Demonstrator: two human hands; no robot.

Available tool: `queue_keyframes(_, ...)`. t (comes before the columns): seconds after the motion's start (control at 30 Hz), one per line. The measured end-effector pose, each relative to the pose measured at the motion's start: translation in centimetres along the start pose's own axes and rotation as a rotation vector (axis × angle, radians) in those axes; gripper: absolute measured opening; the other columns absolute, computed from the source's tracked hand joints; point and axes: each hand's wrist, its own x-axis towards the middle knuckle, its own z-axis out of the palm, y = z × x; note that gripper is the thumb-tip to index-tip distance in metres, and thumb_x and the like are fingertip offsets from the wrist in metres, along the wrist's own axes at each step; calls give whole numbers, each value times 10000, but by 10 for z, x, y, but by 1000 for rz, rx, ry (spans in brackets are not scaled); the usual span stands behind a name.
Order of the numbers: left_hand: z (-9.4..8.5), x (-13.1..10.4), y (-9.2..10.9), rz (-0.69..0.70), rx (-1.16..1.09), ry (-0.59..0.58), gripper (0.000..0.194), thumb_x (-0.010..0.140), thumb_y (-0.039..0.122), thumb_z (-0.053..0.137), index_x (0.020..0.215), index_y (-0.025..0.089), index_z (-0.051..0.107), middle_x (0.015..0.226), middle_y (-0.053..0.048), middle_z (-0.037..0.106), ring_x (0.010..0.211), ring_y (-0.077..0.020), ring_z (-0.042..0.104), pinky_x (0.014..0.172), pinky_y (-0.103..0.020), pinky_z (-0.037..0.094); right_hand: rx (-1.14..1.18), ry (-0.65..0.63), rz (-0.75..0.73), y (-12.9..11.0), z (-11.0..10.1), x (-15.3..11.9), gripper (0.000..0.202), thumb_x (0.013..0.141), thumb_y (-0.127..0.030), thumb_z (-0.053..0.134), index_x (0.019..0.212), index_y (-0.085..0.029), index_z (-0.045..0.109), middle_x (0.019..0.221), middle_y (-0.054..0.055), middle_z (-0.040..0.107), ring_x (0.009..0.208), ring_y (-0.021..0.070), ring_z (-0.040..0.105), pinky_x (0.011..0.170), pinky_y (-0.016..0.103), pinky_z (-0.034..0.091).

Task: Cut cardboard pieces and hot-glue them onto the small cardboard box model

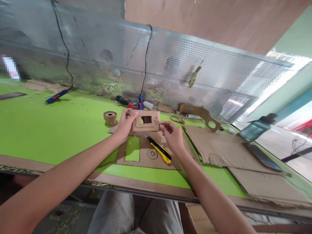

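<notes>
Between my two hands is a small cardboard box (147,128) shaped like a camera body, with a rectangular window and small round marks on its face. My left hand (126,123) grips its left end, thumb on the front. At the right end, the fingertips of my right hand (172,133) pinch its lower corner. Below it, a yellow and black utility knife (159,150) lies on a cardboard sheet (143,159) that has a cut-out rectangle and drawn circles. To the left stands a round cardboard piece (110,118) with a hole in its top.
Cardboard sheets (219,143) and a phone (262,156) lie on the right, near a teal bottle (255,129). A drill (129,102) and blue glue gun (140,102) sit behind the box. Another blue corded tool (57,96) lies left. A perforated metal panel (161,61) backs the green table (60,136).
</notes>
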Motion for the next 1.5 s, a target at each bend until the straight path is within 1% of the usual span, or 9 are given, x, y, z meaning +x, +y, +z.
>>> queue_keyframes(0.13,-1,1,1,-39,-36,9,566,764,547,841,1171,256,576,1080,-41,627,968,-222,658,830,-345,552,-13,-29,39,-1,5,-5,240,792,-404,790,905,-196,830,862,81,817,699,199,672,643,326,529)
queue_keyframes(0.33,-4,1,-1,-73,-54,-8,595,729,493,895,1183,261,588,1087,-30,639,968,-218,669,819,-339,557,18,-107,139,11,2,2,303,731,-474,816,759,-173,813,674,63,752,569,179,601,541,304,455)
queue_keyframes(0.47,-3,0,-1,-111,-79,-12,597,721,469,914,1184,268,597,1092,-24,655,979,-219,681,828,-336,560,29,-83,133,13,-1,5,310,712,-473,840,650,-190,729,603,26,683,549,162,572,536,286,434)
queue_keyframes(0.77,-2,2,4,-374,-208,-89,491,824,579,794,1142,220,687,972,-66,794,854,-268,772,727,-392,631,208,69,176,28,-6,10,515,857,-729,639,802,-221,572,699,31,679,527,128,583,491,241,470)
queue_keyframes(0.9,-4,4,2,-419,-213,-129,446,851,578,777,1086,202,725,887,-75,812,824,-290,796,715,-411,653,278,-1,161,21,-2,8,544,832,-739,701,1023,-242,591,1013,72,763,701,159,709,586,261,560)
queue_keyframes(1.03,-4,4,-4,-372,-202,-125,446,847,588,786,1079,212,722,936,-75,811,879,-284,789,745,-412,654,326,-156,136,7,7,-3,684,853,-768,707,1325,-283,614,1312,119,742,1049,254,770,833,387,648)
queue_keyframes(1.17,-5,5,-3,-208,-177,-101,503,820,562,828,1181,240,689,1177,-71,775,1084,-263,749,925,-402,625,354,-197,116,2,11,-5,771,806,-763,780,1382,-277,619,1501,136,662,1352,310,651,1061,448,589)
queue_keyframes(1.33,0,-3,9,42,-122,-240,739,684,418,966,1328,269,637,1422,-84,683,1347,-268,630,1206,-430,472,383,-178,138,10,8,-3,919,732,-650,893,1496,-286,535,1446,127,699,1364,321,648,1130,481,548)
queue_keyframes(1.5,4,-15,11,134,-39,-416,813,725,461,959,1419,281,576,1546,-110,611,1466,-307,547,1285,-479,389,385,-134,170,15,7,-5,1093,677,-560,948,1602,-304,426,1360,101,725,1279,314,687,1091,462,572)
